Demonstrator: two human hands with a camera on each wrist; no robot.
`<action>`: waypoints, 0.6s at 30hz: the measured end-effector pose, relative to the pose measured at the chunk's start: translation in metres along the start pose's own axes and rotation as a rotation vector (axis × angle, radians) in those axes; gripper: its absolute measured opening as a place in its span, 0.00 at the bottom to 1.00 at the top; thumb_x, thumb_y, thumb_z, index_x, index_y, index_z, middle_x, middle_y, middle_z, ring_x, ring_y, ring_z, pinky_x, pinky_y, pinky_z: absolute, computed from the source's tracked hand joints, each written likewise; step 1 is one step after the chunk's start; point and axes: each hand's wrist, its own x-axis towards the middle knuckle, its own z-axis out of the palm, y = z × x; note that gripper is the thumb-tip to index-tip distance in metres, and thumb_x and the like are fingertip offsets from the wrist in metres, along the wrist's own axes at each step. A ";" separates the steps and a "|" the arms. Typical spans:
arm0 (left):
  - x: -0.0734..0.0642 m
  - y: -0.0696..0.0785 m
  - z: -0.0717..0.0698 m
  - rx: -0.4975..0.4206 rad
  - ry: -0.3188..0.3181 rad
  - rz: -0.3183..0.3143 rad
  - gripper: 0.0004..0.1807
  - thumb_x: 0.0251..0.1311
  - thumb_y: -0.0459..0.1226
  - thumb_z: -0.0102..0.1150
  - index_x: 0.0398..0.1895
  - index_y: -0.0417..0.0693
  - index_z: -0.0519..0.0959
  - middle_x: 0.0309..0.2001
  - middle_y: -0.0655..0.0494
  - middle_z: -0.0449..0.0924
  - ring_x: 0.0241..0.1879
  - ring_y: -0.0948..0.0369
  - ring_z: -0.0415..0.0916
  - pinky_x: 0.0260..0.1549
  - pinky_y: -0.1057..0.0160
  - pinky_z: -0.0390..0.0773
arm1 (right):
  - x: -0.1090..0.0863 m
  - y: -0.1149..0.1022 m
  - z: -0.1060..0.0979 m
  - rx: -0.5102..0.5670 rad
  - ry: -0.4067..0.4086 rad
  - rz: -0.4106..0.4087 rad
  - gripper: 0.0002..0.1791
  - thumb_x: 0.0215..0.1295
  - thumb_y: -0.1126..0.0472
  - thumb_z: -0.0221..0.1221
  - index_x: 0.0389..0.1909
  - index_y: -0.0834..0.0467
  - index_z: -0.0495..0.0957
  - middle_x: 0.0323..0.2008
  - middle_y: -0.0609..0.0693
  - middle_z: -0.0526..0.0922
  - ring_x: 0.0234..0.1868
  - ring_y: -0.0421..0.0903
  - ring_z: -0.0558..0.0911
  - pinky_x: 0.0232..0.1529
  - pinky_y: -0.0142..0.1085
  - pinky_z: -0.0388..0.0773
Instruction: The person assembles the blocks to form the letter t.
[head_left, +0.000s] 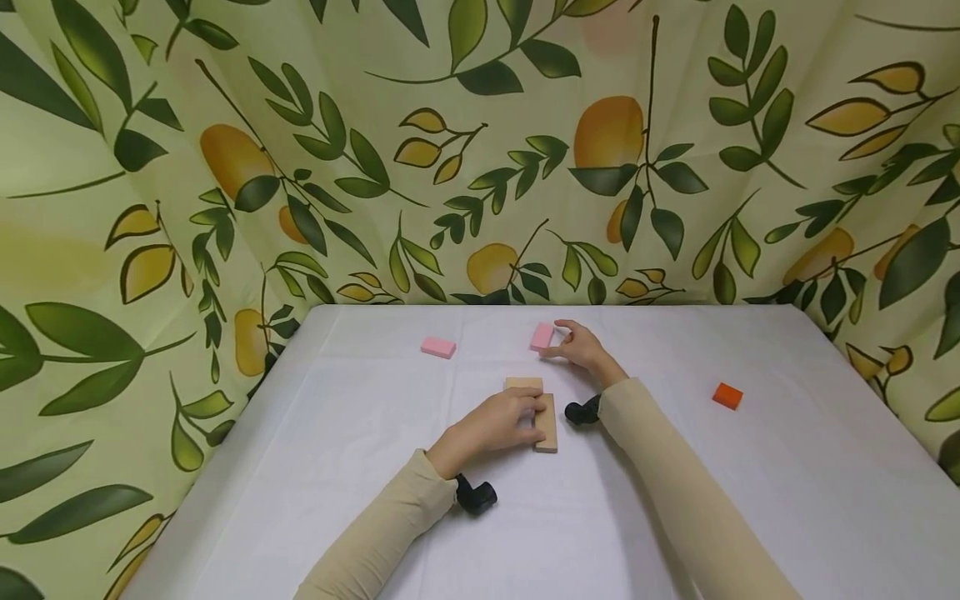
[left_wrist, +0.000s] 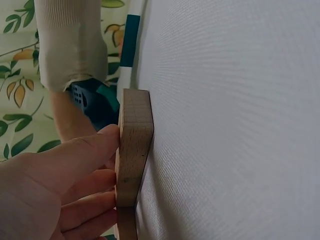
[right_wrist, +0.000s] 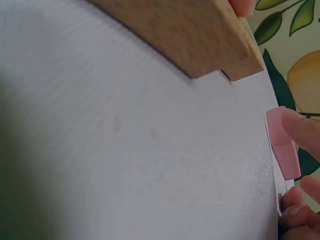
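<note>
Fingers of right hand [head_left: 581, 346]: pinching pink block [head_left: 541, 337]; left hand [head_left: 495, 421]: thumb and fingers apart, on two wooden blocks [head_left: 551, 421].

Head: second pink block [head_left: 438, 347] at left, orange block [head_left: 727, 396] at right, white cloth [head_left: 352, 467]. Left wrist: thumb [left_wrist: 92, 148] touching wood. Right wrist: pinched block, apart from wooden blocks.

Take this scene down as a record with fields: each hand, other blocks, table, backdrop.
Left hand: touching the nearer wooden block; another wooden block adjoins it
Right hand: pinching a pink block
Second pink block: lying left of the first
Orange block: toward the right, apart from both hands
Table: white covering
Backdrop: leaf and fruit print
</note>
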 end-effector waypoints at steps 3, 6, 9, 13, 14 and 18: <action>0.000 0.000 0.000 0.003 -0.001 -0.003 0.25 0.59 0.46 0.64 0.57 0.44 0.79 0.67 0.49 0.71 0.68 0.57 0.69 0.68 0.59 0.69 | 0.001 -0.002 0.001 -0.048 0.001 0.005 0.46 0.54 0.51 0.69 0.72 0.58 0.58 0.31 0.49 0.68 0.29 0.42 0.66 0.29 0.29 0.64; 0.000 0.001 -0.001 0.007 -0.005 -0.005 0.25 0.59 0.46 0.64 0.57 0.44 0.78 0.67 0.50 0.71 0.68 0.57 0.68 0.68 0.60 0.69 | 0.000 -0.003 0.002 -0.082 0.010 0.016 0.46 0.54 0.50 0.69 0.72 0.57 0.59 0.38 0.55 0.72 0.37 0.47 0.69 0.36 0.33 0.67; 0.000 0.001 -0.001 0.005 -0.003 -0.006 0.25 0.59 0.46 0.64 0.57 0.44 0.78 0.67 0.49 0.71 0.68 0.57 0.69 0.67 0.60 0.69 | 0.000 -0.004 0.002 -0.099 0.015 0.026 0.46 0.54 0.49 0.69 0.72 0.56 0.59 0.50 0.62 0.74 0.47 0.52 0.71 0.49 0.41 0.72; 0.001 0.002 -0.002 0.007 0.002 -0.003 0.25 0.59 0.46 0.64 0.57 0.44 0.79 0.67 0.49 0.71 0.68 0.57 0.69 0.67 0.60 0.69 | 0.000 -0.005 0.003 -0.098 0.023 0.038 0.45 0.54 0.49 0.68 0.71 0.56 0.61 0.58 0.65 0.73 0.52 0.55 0.71 0.59 0.48 0.71; 0.001 0.002 -0.002 0.005 0.003 -0.003 0.25 0.59 0.46 0.64 0.57 0.44 0.79 0.67 0.49 0.72 0.68 0.57 0.69 0.67 0.60 0.69 | 0.000 -0.005 0.003 -0.103 0.028 0.035 0.44 0.54 0.50 0.68 0.70 0.56 0.62 0.57 0.65 0.74 0.51 0.55 0.72 0.57 0.47 0.72; 0.001 0.002 -0.001 0.009 -0.003 -0.004 0.25 0.59 0.46 0.64 0.57 0.44 0.79 0.67 0.49 0.72 0.68 0.57 0.69 0.67 0.60 0.69 | 0.000 -0.003 0.004 -0.143 0.059 0.017 0.41 0.54 0.49 0.68 0.68 0.56 0.65 0.47 0.61 0.76 0.43 0.51 0.72 0.43 0.38 0.70</action>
